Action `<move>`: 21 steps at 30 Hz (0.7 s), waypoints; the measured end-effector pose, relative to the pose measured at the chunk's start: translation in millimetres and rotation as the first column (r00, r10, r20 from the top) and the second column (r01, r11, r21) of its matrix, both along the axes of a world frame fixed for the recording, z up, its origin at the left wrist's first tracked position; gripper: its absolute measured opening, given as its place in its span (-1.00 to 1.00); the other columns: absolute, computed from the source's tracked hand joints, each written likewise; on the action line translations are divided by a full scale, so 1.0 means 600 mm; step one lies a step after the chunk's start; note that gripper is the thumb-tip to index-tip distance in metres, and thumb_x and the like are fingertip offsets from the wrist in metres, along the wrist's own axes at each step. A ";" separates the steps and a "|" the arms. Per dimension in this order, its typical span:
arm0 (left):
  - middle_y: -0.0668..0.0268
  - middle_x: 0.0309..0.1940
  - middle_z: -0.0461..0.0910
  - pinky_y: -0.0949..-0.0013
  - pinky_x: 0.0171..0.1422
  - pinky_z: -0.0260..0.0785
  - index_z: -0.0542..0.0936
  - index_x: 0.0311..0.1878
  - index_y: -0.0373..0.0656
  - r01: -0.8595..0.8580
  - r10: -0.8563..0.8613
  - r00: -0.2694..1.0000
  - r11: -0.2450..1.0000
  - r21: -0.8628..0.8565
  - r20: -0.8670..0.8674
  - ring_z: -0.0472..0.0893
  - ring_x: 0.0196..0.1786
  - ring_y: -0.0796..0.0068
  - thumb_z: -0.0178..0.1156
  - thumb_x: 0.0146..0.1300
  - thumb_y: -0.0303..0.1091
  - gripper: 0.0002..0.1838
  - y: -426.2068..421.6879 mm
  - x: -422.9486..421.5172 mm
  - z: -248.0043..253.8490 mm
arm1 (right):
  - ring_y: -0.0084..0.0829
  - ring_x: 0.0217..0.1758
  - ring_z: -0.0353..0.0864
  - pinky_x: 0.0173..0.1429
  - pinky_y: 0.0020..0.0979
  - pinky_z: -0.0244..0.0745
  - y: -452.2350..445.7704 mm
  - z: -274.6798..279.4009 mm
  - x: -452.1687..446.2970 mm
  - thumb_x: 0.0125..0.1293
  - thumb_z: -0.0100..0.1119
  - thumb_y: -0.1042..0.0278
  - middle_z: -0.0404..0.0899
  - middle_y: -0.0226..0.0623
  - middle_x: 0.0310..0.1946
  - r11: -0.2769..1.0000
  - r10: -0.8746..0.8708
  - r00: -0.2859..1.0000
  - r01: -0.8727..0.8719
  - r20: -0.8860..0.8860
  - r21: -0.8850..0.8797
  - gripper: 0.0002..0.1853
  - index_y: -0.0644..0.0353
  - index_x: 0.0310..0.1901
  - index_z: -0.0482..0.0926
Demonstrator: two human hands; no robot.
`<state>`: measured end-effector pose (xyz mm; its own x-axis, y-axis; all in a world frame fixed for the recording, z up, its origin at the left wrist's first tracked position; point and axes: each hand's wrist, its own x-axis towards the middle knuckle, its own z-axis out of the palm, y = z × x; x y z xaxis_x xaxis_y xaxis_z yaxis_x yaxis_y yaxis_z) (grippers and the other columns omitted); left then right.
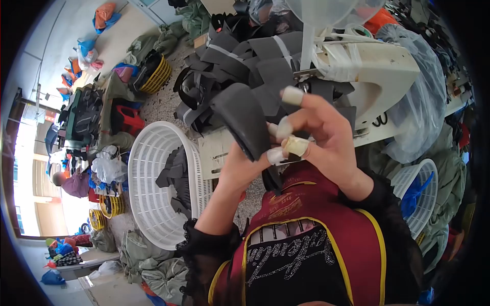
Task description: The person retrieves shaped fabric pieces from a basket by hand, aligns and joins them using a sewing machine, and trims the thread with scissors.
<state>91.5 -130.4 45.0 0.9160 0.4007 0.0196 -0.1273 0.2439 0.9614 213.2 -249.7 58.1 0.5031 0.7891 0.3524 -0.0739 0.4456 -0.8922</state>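
Observation:
A folded dark grey piece of sheet material [240,115] is held up in front of me, curled over my left hand [242,168]. My left thumb, wrapped in whitish tape, presses at its lower right edge; the other left fingers are hidden behind it. My right hand [329,135] is at the same edge, its taped thumb and bent fingers closed close together there, while the taped index finger stands raised. A pile of similar dark grey pieces [273,61], some tied with light strips, lies just beyond. The white sewing machine [375,71] stands to the right of the pile.
Left of the machine's bed [212,150] is a white plastic basket [140,176] with dark grey pieces inside. Another white basket [429,204], holding a blue bag [417,193], is at the right. Clear plastic sheeting [416,102] hangs beside the machine. A person [75,184] is at the far left.

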 end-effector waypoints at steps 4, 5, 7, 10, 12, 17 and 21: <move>0.19 -0.13 0.50 0.36 0.00 0.45 0.27 0.13 -0.32 0.122 -0.118 0.993 0.975 -0.186 0.030 0.56 -0.08 0.38 0.28 0.01 -0.55 -0.41 -0.013 0.004 -0.002 | -0.51 -0.10 0.49 -0.06 -0.53 0.47 0.009 0.007 -0.001 0.09 0.15 0.63 0.46 -0.19 -0.07 0.999 -0.008 0.990 0.002 -0.139 -0.043 -0.45 0.38 0.17 0.26; 0.19 -0.11 0.49 0.36 0.01 0.45 0.27 0.14 -0.32 0.130 -0.124 0.992 0.967 -0.220 0.038 0.55 -0.06 0.38 0.28 0.01 -0.55 -0.40 -0.014 0.003 -0.003 | -0.52 -0.10 0.49 -0.05 -0.51 0.46 0.010 0.002 -0.001 0.09 0.16 0.64 0.47 -0.21 -0.09 0.999 0.004 0.990 -0.012 -0.144 -0.051 -0.44 0.38 0.17 0.26; 0.19 -0.08 0.47 0.37 0.01 0.44 0.29 0.13 -0.33 0.066 -0.060 0.997 0.987 -0.149 0.043 0.54 -0.06 0.37 0.28 0.00 -0.55 -0.41 -0.016 0.004 0.003 | -0.54 -0.09 0.48 0.03 -0.48 0.41 0.008 -0.010 -0.001 0.09 0.18 0.62 0.47 -0.27 -0.13 0.998 -0.058 0.997 0.057 -0.049 -0.007 -0.43 0.37 0.17 0.26; 0.22 -0.13 0.50 0.43 -0.03 0.42 0.35 0.08 -0.32 0.033 -0.035 0.999 0.995 -0.096 -0.024 0.55 -0.11 0.44 0.33 -0.05 -0.51 -0.43 -0.016 0.000 -0.004 | -0.58 -0.12 0.48 -0.04 -0.52 0.43 0.006 -0.009 -0.003 0.08 0.20 0.61 0.49 -0.31 -0.16 0.989 -0.120 0.989 0.127 -0.083 0.082 -0.46 0.35 0.14 0.30; 0.24 -0.17 0.52 0.47 -0.06 0.40 0.39 0.03 -0.30 0.017 -0.015 0.999 0.998 0.057 -0.039 0.54 -0.14 0.49 0.38 -0.10 -0.48 -0.43 -0.010 -0.003 -0.024 | -0.61 -0.18 0.49 -0.13 -0.56 0.45 0.001 -0.004 -0.006 0.08 0.21 0.60 0.51 -0.33 -0.20 0.996 -0.085 0.991 0.081 -0.100 -0.041 -0.49 0.34 0.11 0.33; 0.18 -0.20 0.52 0.31 -0.02 0.41 0.38 -0.03 -0.37 0.199 -0.196 0.973 0.980 0.013 -0.123 0.54 -0.12 0.38 0.39 -0.21 -0.54 -0.41 0.020 -0.028 -0.014 | -0.71 -0.34 0.50 -0.30 -0.68 0.40 -0.014 -0.011 0.009 0.07 0.20 0.60 0.57 -0.44 -0.39 0.996 -0.030 0.983 0.013 -0.179 -0.093 -0.77 0.32 -0.18 0.53; -0.18 -0.01 0.41 0.03 0.07 0.40 0.32 -0.01 -0.24 0.309 -0.328 0.945 0.876 -0.369 0.012 0.40 0.12 -0.14 0.24 -0.14 -0.64 -0.46 0.072 -0.077 -0.011 | -0.68 -0.31 0.51 -0.19 -0.59 0.43 -0.045 0.002 0.053 0.16 0.14 0.49 0.58 -0.42 -0.34 0.998 0.025 0.946 -0.042 -0.324 -0.047 -0.78 0.32 -0.14 0.52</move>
